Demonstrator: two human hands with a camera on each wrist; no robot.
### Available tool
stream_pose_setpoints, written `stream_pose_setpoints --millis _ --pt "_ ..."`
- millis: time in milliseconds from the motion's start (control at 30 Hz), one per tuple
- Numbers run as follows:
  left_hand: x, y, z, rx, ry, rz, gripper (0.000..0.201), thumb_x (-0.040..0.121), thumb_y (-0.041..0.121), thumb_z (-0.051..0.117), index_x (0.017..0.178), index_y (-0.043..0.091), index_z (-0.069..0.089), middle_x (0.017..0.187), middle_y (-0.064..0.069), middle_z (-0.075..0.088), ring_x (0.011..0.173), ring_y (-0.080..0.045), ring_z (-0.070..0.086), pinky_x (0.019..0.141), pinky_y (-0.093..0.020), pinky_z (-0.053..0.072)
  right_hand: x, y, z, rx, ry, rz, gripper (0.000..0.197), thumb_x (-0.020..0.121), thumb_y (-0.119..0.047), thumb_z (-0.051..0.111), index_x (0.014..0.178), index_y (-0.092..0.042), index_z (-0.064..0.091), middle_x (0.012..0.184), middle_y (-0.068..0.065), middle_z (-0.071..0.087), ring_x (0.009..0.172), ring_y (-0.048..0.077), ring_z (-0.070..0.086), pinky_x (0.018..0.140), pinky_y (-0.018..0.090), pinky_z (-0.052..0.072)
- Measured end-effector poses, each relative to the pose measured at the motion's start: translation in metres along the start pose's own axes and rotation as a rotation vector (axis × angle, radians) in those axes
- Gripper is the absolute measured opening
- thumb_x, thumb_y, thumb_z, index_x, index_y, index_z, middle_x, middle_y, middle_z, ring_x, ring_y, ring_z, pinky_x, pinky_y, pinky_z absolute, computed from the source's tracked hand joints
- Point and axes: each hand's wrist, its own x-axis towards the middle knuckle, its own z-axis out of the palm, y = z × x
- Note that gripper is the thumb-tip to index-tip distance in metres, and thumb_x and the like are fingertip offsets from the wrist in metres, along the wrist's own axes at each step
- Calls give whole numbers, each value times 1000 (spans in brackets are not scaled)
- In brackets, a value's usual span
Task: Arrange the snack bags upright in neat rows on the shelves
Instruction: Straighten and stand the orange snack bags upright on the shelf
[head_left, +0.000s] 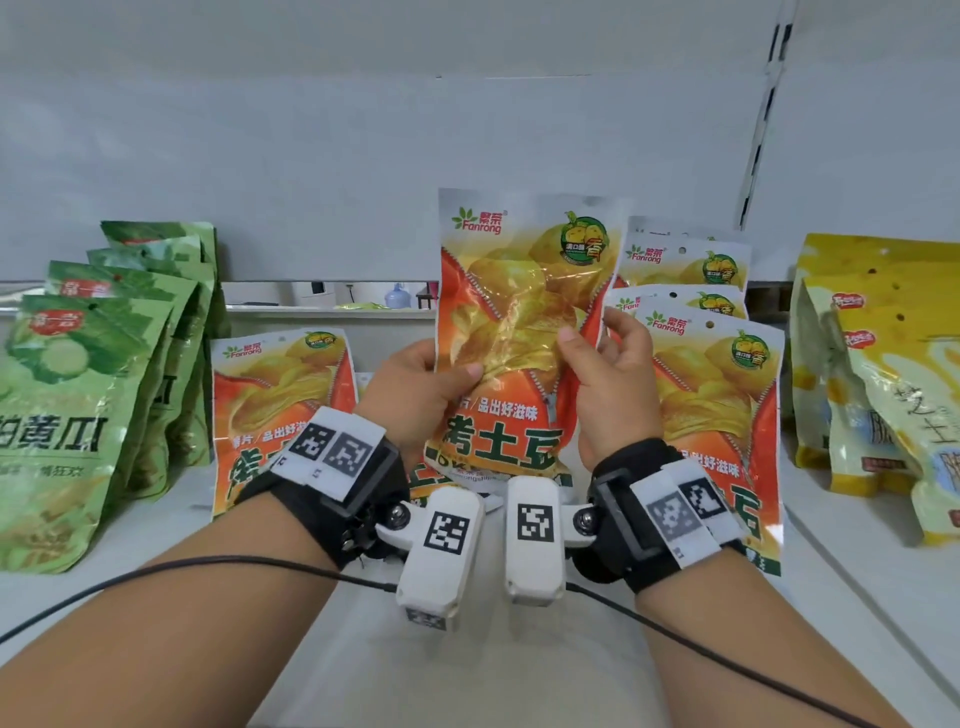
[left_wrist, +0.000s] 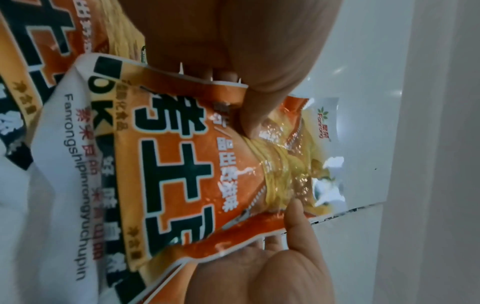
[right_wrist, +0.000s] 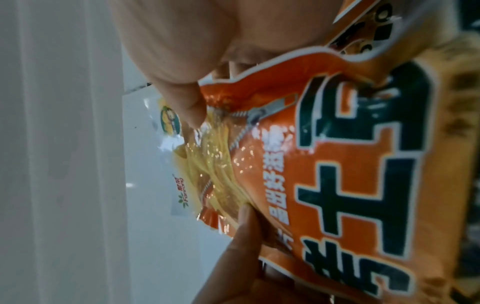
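Observation:
I hold an orange potato-chip bag (head_left: 519, 291) upright above the middle of the white shelf (head_left: 467, 665). My left hand (head_left: 415, 384) grips its left edge, thumb on the front. My right hand (head_left: 608, 374) grips the right edge the same way. In the left wrist view the left thumb (left_wrist: 254, 115) presses into the held bag (left_wrist: 187, 174), and the right thumb (left_wrist: 296, 216) pinches the opposite edge. The right wrist view shows the bag (right_wrist: 324, 185) with the right thumb (right_wrist: 187, 107) on it. The fingers of both hands are hidden behind the bag.
Several matching orange bags (head_left: 711, 410) stand in a row to the right, and one (head_left: 280, 405) stands at the left. A row of green cucumber bags (head_left: 78, 415) stands far left. Yellow bags (head_left: 883, 395) stand far right. More orange bags (left_wrist: 39, 144) lie under my wrists.

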Motion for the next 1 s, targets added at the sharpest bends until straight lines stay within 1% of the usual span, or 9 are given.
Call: stream_pose_setpoints --millis 67,133,233,367,500,600,700,800,1000 --pt "0 3 3 10 50 -5 5 86 10 66 89 14 65 72 -6 73 64 -23 69 62 -39 58 0 -1 -1 -38 71 -20 39 84 -19 67 110 -30 41 112 -2 57 106 18 57 88 32 48" --pt "0 5 6 38 92 -18 4 86 12 67 89 14 65 74 -7 74 67 -26 70 71 -47 59 1 -4 -3 -76 121 -49 43 84 -21 67 113 -29 37 118 1 54 109 18 54 78 22 44" --pt "2 7 11 116 148 -51 11 87 19 67 94 11 64 84 -13 74 79 -33 71 79 -53 56 6 -16 -8 -96 147 -51 42 83 -17 63 113 -29 37 113 -1 52 96 11 54 65 18 39" --pt "2 6 18 237 173 -115 17 87 22 68 94 10 60 101 -19 70 94 -38 67 89 -53 52 16 -35 -27 -211 120 -53 35 84 -15 61 110 -27 41 108 -3 53 87 8 54 67 19 40" --pt "2 2 26 598 265 -148 59 87 16 66 138 9 37 129 -19 55 111 -35 57 81 -32 44 23 -44 -56 -280 121 5 31 84 -17 60 111 -25 47 95 -14 51 84 0 50 67 21 38" --pt "5 2 36 599 327 -95 68 85 16 64 145 13 30 139 -20 43 110 -35 57 89 -37 48 32 -45 -78 -319 175 39 31 84 -15 61 110 -23 48 93 -13 50 82 2 50 76 26 40" --pt "7 1 58 497 234 9 42 87 22 62 128 19 51 126 -6 54 102 -23 56 93 -38 46 41 -43 -97 -438 248 46 41 82 -19 61 121 -21 47 105 -6 51 88 10 51 79 29 38" --pt "7 -3 83 355 67 -14 21 88 22 63 108 20 60 102 -2 63 91 -18 59 83 -33 47 46 -40 -114 -534 320 105 50 77 -24 61 125 -23 46 120 1 52 104 22 52 87 38 44" --pt "3 -15 122 206 -70 -105 30 90 20 61 119 13 59 96 -4 64 89 -17 61 72 -30 46 49 -30 -135 -463 333 205 56 75 -23 64 126 -20 41 119 6 54 107 27 54 96 47 45"
